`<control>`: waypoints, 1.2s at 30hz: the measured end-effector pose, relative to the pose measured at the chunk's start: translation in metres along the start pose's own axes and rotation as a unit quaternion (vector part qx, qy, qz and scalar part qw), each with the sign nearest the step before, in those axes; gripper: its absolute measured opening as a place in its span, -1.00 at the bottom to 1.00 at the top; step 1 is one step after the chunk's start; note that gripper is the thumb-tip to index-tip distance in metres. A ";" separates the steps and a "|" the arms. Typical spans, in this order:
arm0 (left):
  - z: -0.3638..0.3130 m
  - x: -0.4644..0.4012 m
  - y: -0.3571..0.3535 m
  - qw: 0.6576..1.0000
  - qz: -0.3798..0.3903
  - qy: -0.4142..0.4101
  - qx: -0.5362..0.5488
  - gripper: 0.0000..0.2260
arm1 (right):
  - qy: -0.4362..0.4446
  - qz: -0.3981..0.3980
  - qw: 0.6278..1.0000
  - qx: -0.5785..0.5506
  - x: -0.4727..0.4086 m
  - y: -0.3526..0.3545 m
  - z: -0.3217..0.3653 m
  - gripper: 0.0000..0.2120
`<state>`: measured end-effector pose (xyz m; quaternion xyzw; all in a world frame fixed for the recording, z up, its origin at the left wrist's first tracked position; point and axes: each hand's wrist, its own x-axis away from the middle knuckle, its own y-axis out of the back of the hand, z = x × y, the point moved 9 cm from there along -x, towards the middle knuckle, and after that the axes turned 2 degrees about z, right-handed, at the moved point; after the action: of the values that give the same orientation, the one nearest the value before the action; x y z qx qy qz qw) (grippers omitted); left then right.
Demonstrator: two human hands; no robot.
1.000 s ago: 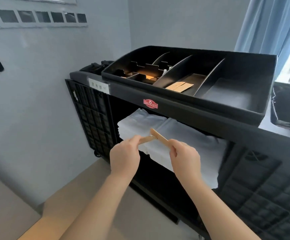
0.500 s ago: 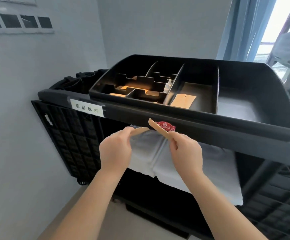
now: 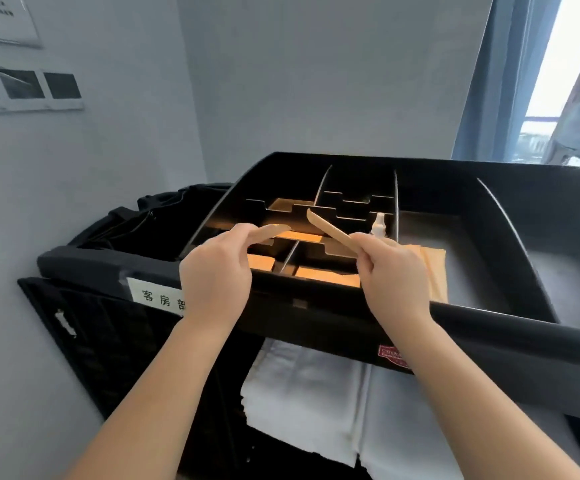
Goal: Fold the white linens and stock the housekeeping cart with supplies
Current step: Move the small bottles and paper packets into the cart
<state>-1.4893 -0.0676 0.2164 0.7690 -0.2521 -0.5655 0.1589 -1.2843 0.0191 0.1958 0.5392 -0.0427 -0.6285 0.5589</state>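
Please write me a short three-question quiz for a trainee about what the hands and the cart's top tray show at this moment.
1. True or false: each hand holds a tan flat packet.
2. Where do the white linens lie? A) in the top tray B) on the shelf under it
3. What small white thing stands in the tray by the right hand?

Key: 1 true: left hand, right hand, packets. 2 B: linens, tray. 3 a bottle.

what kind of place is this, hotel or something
Probably a hotel, in a room or corridor. A black housekeeping cart has a divided top tray of small brown packets, folded white linens on its shelf, and a Chinese label.
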 end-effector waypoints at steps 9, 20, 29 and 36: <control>0.066 -0.064 -0.035 0.999 0.017 -0.022 0.039 -0.80 | 0.082 0.122 0.981 0.129 -0.102 -0.091 0.031 -0.68; 0.113 -0.086 -0.065 0.990 0.055 -0.099 0.088 -0.73 | 0.146 0.243 0.915 0.287 -0.174 -0.216 0.008 -0.74; 0.111 -0.093 -0.068 0.984 0.048 -0.133 0.110 -0.72 | 0.129 0.321 0.902 0.259 -0.175 -0.257 -0.017 -0.77; 0.099 -0.088 -0.080 0.980 0.075 -0.139 0.125 -0.74 | 0.062 0.362 0.906 0.208 -0.174 -0.236 -0.007 -0.56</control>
<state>-1.5873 0.0525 0.2130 0.6758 -0.3975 -0.6171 0.0672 -1.4701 0.2405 0.1475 0.6287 -0.3301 -0.3246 0.6248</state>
